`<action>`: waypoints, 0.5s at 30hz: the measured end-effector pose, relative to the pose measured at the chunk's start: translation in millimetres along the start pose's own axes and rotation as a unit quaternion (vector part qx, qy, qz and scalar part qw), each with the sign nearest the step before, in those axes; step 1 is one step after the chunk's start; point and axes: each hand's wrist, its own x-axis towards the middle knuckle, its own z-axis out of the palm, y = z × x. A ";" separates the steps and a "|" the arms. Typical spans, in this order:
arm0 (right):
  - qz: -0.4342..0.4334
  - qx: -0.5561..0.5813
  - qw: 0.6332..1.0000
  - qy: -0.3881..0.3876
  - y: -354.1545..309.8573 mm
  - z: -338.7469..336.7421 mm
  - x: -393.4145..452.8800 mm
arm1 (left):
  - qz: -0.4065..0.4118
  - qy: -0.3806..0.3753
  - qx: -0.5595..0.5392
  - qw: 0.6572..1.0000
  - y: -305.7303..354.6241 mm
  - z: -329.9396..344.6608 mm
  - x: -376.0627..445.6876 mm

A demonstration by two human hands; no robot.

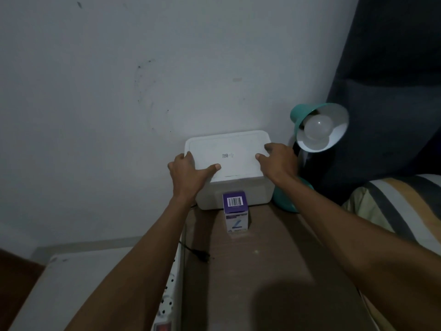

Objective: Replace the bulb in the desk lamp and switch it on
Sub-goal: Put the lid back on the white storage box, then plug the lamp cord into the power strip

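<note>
A teal desk lamp (319, 126) stands at the back right of a brown table, its shade tilted toward me with an unlit white bulb (317, 127) in it. Its round teal base (285, 199) sits behind my right forearm. A white lidded box (229, 154) rests against the wall. My left hand (188, 170) grips the lid's left edge, thumb on top. My right hand (276, 161) holds the lid's right edge. A small purple and white bulb carton (235, 211) stands upright in front of the box.
The black plug (200, 255) of a cord lies loose on the brown table (250, 271) near its left edge. A white power strip (167, 299) lies on a lower white surface at the left. A striped pillow (393, 211) and dark headboard are at the right.
</note>
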 end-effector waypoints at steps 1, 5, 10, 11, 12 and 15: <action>0.002 0.002 1.000 0.001 1.0 -1.0 0.3 | 0.001 -0.001 -0.001 1.000 1.6 -0.1 1.6; 0.003 -0.005 1.000 -0.005 3.2 -1.5 0.5 | -0.012 -0.006 0.007 1.000 2.8 0.6 7.3; -0.004 -0.048 0.999 -0.020 2.5 -0.9 1.8 | -0.015 -0.010 0.004 1.000 0.1 2.3 1.4; -0.001 -0.057 0.998 -0.024 2.7 0.1 2.0 | -0.013 -0.010 0.002 1.000 -1.0 2.8 0.9; 0.004 -0.065 0.998 -0.026 2.2 0.9 1.9 | -0.013 -0.014 0.002 1.000 -0.2 1.4 -0.3; 0.010 -0.097 0.995 -0.015 -3.2 1.6 -1.2 | -0.014 -0.035 -0.004 0.999 -1.6 -2.5 -0.7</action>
